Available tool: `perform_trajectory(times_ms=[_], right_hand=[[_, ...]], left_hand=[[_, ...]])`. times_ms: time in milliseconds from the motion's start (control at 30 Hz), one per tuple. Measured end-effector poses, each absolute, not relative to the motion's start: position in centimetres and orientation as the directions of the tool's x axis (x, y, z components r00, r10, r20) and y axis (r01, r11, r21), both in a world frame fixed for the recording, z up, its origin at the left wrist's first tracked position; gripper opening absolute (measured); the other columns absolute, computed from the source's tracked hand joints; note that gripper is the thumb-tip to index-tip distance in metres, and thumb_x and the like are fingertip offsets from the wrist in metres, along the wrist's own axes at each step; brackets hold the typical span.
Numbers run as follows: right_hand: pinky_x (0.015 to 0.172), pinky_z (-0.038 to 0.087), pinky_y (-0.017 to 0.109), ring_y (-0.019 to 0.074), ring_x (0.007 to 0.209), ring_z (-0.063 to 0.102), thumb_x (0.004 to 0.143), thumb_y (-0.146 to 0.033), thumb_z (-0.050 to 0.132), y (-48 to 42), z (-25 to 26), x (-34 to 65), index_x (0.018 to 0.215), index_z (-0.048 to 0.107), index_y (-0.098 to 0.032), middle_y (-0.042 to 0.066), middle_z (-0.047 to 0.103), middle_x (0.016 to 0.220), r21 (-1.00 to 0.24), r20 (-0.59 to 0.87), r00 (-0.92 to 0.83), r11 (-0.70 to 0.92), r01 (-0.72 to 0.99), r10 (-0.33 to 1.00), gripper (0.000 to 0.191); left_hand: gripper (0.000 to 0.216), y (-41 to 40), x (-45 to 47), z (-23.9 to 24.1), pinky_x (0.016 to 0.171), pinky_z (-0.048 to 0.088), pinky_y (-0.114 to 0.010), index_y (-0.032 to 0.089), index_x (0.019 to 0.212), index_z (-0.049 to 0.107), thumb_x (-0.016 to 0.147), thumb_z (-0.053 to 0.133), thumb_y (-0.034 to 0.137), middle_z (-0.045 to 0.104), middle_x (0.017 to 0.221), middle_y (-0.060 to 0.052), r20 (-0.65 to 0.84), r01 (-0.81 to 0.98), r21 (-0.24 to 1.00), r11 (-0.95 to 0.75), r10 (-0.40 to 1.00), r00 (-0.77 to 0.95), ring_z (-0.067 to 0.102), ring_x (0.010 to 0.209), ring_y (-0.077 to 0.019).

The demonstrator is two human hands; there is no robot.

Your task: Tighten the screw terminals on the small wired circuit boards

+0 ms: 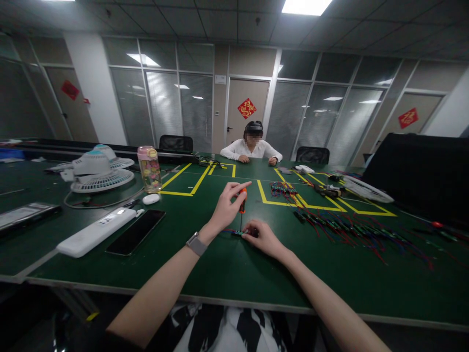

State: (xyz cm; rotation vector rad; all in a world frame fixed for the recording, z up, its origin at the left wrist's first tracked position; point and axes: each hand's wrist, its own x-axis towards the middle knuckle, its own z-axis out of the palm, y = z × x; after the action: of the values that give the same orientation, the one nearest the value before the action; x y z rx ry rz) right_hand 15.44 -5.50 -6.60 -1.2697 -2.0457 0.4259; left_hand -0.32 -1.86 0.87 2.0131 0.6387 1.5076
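Note:
My left hand (pixel 227 208) pinches a small screwdriver (pixel 242 204) with an orange handle, held upright with its tip down on a small wired part (pixel 240 232) on the green table (pixel 227 269). A grey watch sits on that wrist. My right hand (pixel 264 238) rests on the table just right of the part, its fingers closed on the part's end and holding it in place. Thin red and blue wires run out from under both hands.
Several red and blue wired parts (pixel 351 230) lie spread at the right. A white power strip (pixel 95 231), black phone (pixel 136 231), drink bottle (pixel 149 168) and fans (pixel 97 171) sit at the left. Another person (pixel 252 146) sits at the far side. Yellow tape (pixel 282 203) marks boxes.

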Motion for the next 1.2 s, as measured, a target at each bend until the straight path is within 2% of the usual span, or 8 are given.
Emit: perform_trajectory(times_ms=[100, 267, 467, 600, 800, 967, 1100, 1200], right_hand=[[0.058, 0.041, 0.022, 0.0106, 0.061, 0.05, 0.074, -0.018, 0.062, -5.49, -6.55, 15.43, 0.08, 0.063, -0.015, 0.0, 0.056, 0.071, -0.586, 0.372, -0.289, 0.465, 0.664, 0.882, 0.007], [0.058, 0.041, 0.022, 0.0106, 0.061, 0.05, 0.073, -0.016, 0.062, -5.33, -6.72, 15.59, 0.081, 0.062, -0.015, 0.0, 0.055, 0.071, -0.595, 0.37, -0.303, 0.474, 0.649, 0.878, 0.008], [0.059, 0.04, 0.022, 0.0105, 0.062, 0.05, 0.072, -0.013, 0.061, -5.27, -6.68, 15.65, 0.081, 0.062, -0.015, 0.0, 0.055, 0.071, -0.591, 0.367, -0.315, 0.481, 0.648, 0.875, 0.009], [0.058, 0.04, 0.022, 0.0104, 0.062, 0.049, 0.072, -0.013, 0.061, -5.24, -6.66, 15.6, 0.081, 0.063, -0.014, 0.0, 0.055, 0.071, -0.602, 0.356, -0.302, 0.464, 0.65, 0.884, 0.009], [0.057, 0.039, 0.021, 0.0098, 0.06, 0.048, 0.072, -0.014, 0.062, -5.27, -6.59, 15.58, 0.08, 0.063, -0.014, -0.001, 0.054, 0.069, -0.607, 0.35, -0.3, 0.459, 0.648, 0.887, 0.009], [0.058, 0.04, 0.021, 0.01, 0.06, 0.049, 0.072, -0.014, 0.063, -5.4, -6.39, 15.53, 0.08, 0.064, -0.015, 0.0, 0.055, 0.07, -0.606, 0.344, -0.287, 0.445, 0.659, 0.894, 0.009], [0.057, 0.04, 0.021, 0.01, 0.06, 0.049, 0.072, -0.015, 0.063, -5.32, -6.47, 15.63, 0.08, 0.064, -0.015, 0.0, 0.055, 0.07, -0.593, 0.347, -0.298, 0.454, 0.665, 0.889, 0.008], [0.058, 0.041, 0.022, 0.0102, 0.06, 0.049, 0.072, -0.016, 0.063, -5.26, -6.56, 15.71, 0.081, 0.065, -0.015, 0.0, 0.056, 0.07, -0.581, 0.355, -0.301, 0.461, 0.671, 0.885, 0.009]], left_hand=[[0.034, -1.9, -0.35, 0.89, 0.079, 0.047, -0.026, 0.021, 0.12, 0.055, 0.088, 0.044, 0.027, 0.058, 0.102, -0.006, 0.681, -0.019, 0.702, -0.712, 0.664, 0.307, 0.057, 0.088, -0.013], [0.027, -2.14, -0.45, 0.95, 0.082, 0.044, -0.026, 0.022, 0.102, 0.066, 0.078, 0.06, 0.032, 0.054, 0.092, -0.003, 0.765, 0.174, 0.596, -0.784, 0.62, 0.172, 0.054, 0.087, -0.0138], [0.034, -1.84, -0.39, 1.01, 0.079, 0.046, -0.027, 0.018, 0.118, 0.057, 0.087, 0.045, 0.027, 0.06, 0.097, -0.006, 0.679, -0.038, 0.715, -0.698, 0.68, 0.276, 0.058, 0.085, -0.0131], [0.03, -1.81, -0.39, 0.93, 0.077, 0.047, -0.025, 0.02, 0.105, 0.065, 0.078, 0.06, 0.032, 0.057, 0.094, -0.005, 0.725, 0.066, 0.663, -0.746, 0.661, 0.194, 0.056, 0.084, -0.0134], [0.033, -1.93, -0.34, 1.02, 0.077, 0.047, -0.026, 0.019, 0.116, 0.059, 0.085, 0.049, 0.027, 0.06, 0.097, -0.006, 0.661, -0.07, 0.732, -0.677, 0.683, 0.311, 0.059, 0.085, -0.0138], [0.03, -1.98, -0.34, 0.87, 0.079, 0.046, -0.026, 0.022, 0.107, 0.064, 0.079, 0.059, 0.031, 0.056, 0.1, -0.005, 0.729, 0.071, 0.653, -0.754, 0.651, 0.211, 0.056, 0.087, -0.0139], [0.034, -2.03, -0.47, 1.12, 0.083, 0.046, -0.028, 0.021, 0.118, 0.057, 0.087, 0.045, 0.027, 0.059, 0.104, -0.007, 0.681, -0.017, 0.704, -0.71, 0.667, 0.302, 0.058, 0.091, -0.0142], [0.031, -1.92, -0.48, 1.06, 0.079, 0.047, -0.028, 0.02, 0.111, 0.061, 0.083, 0.053, 0.029, 0.061, 0.096, -0.005, 0.69, -0.009, 0.701, -0.713, 0.676, 0.258, 0.058, 0.086, -0.0146]])
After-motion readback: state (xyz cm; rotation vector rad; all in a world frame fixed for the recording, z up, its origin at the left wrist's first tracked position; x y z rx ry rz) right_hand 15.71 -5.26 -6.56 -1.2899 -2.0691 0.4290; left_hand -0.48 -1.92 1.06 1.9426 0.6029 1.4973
